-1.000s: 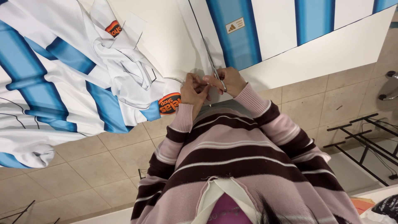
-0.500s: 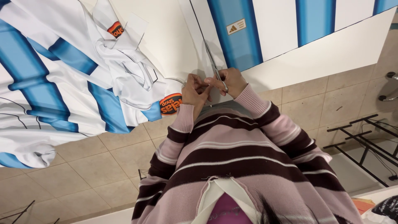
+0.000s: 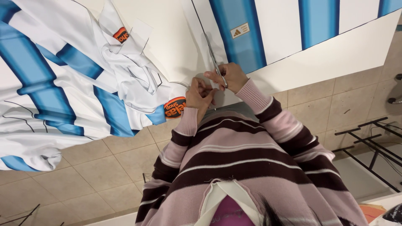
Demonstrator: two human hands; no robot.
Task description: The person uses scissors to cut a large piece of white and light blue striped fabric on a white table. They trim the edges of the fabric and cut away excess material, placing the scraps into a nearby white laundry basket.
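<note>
scissors (image 3: 215,65) | right hand (image 3: 228,77) gripping them | left hand (image 3: 200,95) pinching fabric (image 3: 184,50)

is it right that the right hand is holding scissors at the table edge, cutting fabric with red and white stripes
Not quite: the head view shows the fabric has blue and white stripes, not red. The rest holds: the right hand holds scissors at the table edge, the left hand beside it.

Both arms, in striped pink and dark sleeves, reach forward with elbows bent and wrists close together. The left hand (image 3: 200,95) lies knuckles up, its fingers curled inward. The right hand (image 3: 229,76), just beside it and slightly farther out, has its fingers closed in a grip.
</note>
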